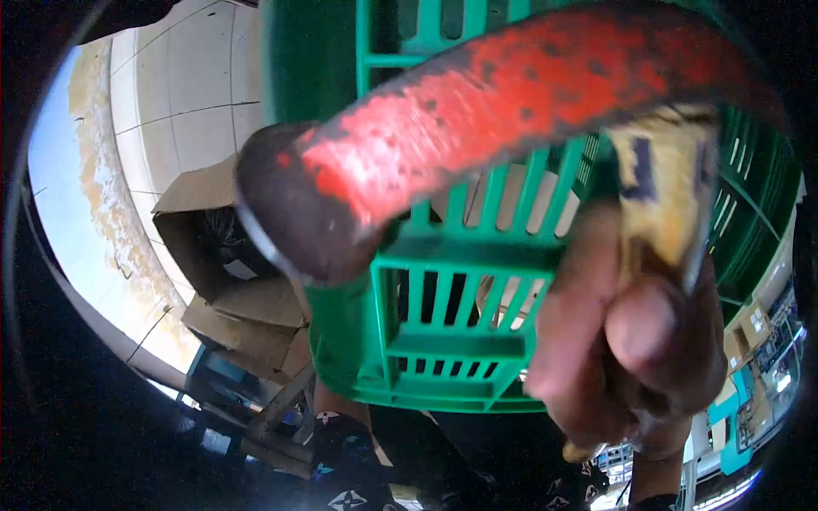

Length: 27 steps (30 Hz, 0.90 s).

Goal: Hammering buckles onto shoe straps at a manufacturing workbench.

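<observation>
A hammer fills much of the view close up, its curved head (477, 106) painted worn red with a dark round striking face at the left. My right hand (630, 332) is closed around its yellowish wooden handle (669, 187), thumb toward me. Behind the hammer stands a green plastic crate (464, 345) with slatted openings. My left forearm (334, 400), in a dark patterned sleeve, rises at the crate's near left corner. Of my left hand nothing can be made out; the crate and hammer head hide that area.
Left of the crate, open cardboard boxes (204, 192) lie stacked, with dark plastic inside the upper one. Pale floor tiles (183, 72) and a stained strip run along the far left. Shelves with small items (767, 375) blur at the right edge.
</observation>
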Tool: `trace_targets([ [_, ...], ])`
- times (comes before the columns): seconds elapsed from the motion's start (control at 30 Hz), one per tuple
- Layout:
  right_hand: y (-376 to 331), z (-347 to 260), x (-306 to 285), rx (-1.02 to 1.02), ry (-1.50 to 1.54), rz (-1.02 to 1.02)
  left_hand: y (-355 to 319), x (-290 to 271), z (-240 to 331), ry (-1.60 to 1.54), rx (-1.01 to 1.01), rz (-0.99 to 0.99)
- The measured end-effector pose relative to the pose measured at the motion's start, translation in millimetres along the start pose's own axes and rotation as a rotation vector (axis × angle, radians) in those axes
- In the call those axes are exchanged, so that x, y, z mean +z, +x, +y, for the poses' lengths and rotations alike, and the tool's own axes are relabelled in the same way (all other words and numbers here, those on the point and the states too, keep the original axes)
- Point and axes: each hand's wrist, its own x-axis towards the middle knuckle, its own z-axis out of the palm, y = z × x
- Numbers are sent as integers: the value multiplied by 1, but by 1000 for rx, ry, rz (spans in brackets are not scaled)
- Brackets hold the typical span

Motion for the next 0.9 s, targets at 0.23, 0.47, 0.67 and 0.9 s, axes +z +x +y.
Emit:
trace_targets([
  [0.23, 5, 5, 20, -160, -252, 152, -17, 22, 8, -209, -19, -10],
  [0.47, 18, 2, 8, -51, -256, -136, 7, 27, -174, -91, -376, 1058],
  [0.67, 27, 12, 7, -173, -360, -205, -92, 151, -248, 7, 71, 2069],
  [0.9, 25, 5, -16, -291, -440, -157, -228, 357, -77, -600, 508, 1454],
])
